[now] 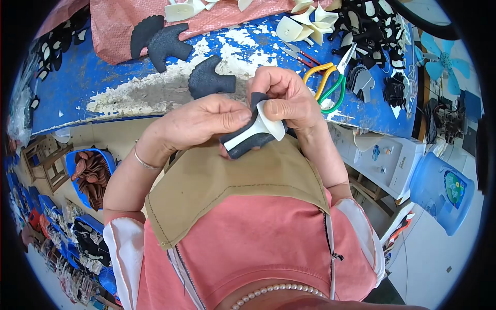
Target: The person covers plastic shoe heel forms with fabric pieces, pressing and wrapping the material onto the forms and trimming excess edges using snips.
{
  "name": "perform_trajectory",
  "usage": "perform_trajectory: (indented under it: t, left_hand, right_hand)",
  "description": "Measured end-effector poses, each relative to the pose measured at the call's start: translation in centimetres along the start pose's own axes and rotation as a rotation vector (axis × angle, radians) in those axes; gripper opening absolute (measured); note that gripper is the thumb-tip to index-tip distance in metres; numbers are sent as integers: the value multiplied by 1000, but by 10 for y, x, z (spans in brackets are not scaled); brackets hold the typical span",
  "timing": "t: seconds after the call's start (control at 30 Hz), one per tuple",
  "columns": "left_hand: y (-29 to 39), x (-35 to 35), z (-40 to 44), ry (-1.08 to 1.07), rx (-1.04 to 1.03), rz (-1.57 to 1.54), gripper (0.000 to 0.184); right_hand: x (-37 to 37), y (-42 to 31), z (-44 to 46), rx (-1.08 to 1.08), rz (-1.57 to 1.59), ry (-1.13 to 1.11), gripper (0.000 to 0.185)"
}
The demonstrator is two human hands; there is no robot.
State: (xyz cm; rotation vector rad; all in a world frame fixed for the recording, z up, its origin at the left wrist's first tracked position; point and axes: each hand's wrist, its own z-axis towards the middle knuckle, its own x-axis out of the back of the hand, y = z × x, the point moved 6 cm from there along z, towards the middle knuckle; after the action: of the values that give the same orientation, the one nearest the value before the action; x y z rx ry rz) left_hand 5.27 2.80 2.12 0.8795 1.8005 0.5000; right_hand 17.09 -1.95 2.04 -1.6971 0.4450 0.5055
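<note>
A white plastic piece, with a flared end and a narrow stem, lies against a dark fabric piece between my hands. My left hand is closed, its thumb and fingers pinching the dark fabric at the left side. Around the flared end and the upper part of the fabric, my right hand is closed with its thumb on the white piece. Just beyond my hands a dark cut fabric piece lies flat on the blue worktable.
Green-and-yellow-handled scissors lie right of my right hand, near red-handled tools. More dark pieces lie at the back left, white plastic parts at the back. A black pile stands back right. A blue bin sits lower left.
</note>
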Motion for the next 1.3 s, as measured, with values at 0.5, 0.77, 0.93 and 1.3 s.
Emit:
perform_trajectory:
  t: [0.5,0.77,0.93,1.3]
  left_hand:
    - [28,-24,-9,311,-331,901,28]
    - [24,-4,-22,220,-86,506,31]
    - [22,-1,-23,223,-39,454,33]
    - [21,19,-29,268,-237,80,31]
  right_hand:
    - [8,-10,0,-26,-23,109,24]
    - [2,-5,6,-16,22,119,21]
    - [-6,11,4,-80,351,-75,16]
    - [22,-39,-1,271,-404,315,33]
